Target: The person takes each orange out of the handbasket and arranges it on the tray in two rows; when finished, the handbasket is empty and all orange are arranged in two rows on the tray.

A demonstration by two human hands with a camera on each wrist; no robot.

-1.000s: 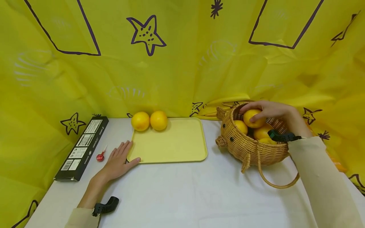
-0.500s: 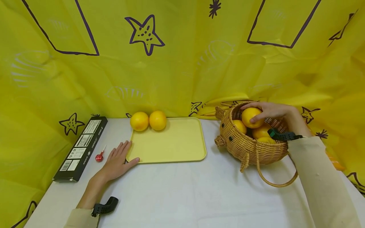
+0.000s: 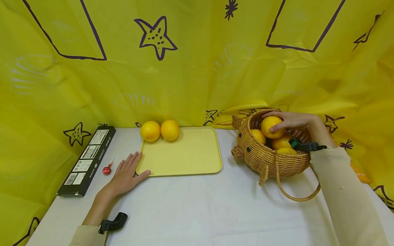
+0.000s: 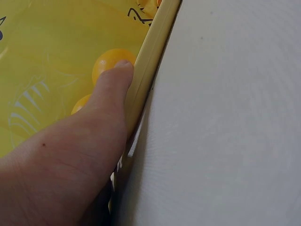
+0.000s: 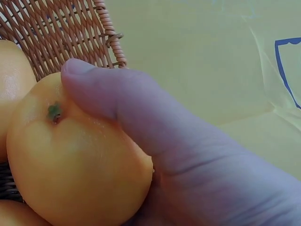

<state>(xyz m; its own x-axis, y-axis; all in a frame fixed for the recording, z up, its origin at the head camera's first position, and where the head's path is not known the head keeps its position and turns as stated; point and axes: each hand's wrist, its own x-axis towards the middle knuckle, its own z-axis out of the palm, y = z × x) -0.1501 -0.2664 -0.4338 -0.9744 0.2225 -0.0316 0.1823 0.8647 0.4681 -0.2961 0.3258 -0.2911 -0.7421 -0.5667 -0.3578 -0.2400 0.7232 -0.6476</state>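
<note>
My right hand grips an orange at the mouth of a pig-shaped wicker basket. Seen from the right wrist, the thumb lies across the top of this orange, beside its green stem end. More oranges lie under and beside it in the basket. My left hand rests with fingers spread at the near left corner of a pale yellow tray, its thumb on the near rim. Two oranges sit side by side at the tray's far left corner.
A long black box with white labels lies at the table's left. Between it and my left hand is a red-wrapped lollipop. The basket's handle hangs down toward the table's front. Yellow patterned cloth hangs behind the table.
</note>
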